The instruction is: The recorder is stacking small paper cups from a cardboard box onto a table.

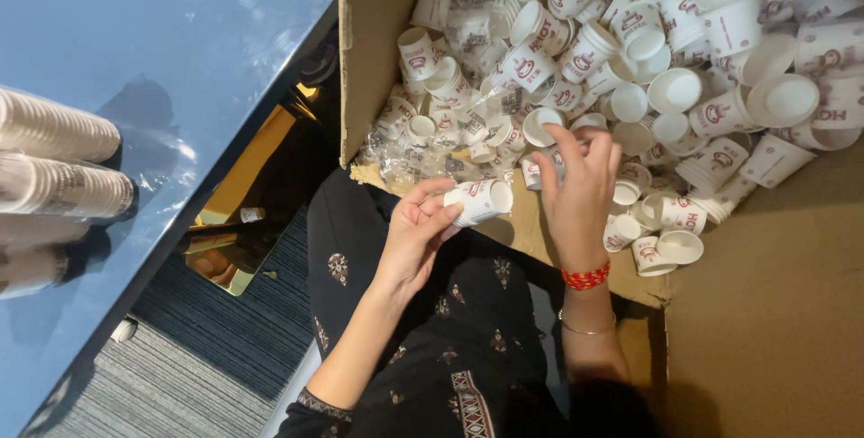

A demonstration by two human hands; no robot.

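blue table (pixel 180 33) (stacked cups (pixel 54 154) atop)

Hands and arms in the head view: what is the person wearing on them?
Both forearms are bare. The right hand has a red beaded band with yellow flecks at the wrist and a thin metal bangle further up the arm. The left hand wears nothing at the wrist; near the elbow a dark sleeve ends in a patterned hem. No rings are discernible.

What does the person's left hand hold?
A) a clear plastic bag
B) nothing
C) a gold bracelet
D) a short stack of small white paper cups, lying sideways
D: the left hand grips a short sideways stack of small white paper cups in front of the brown cardboard box.
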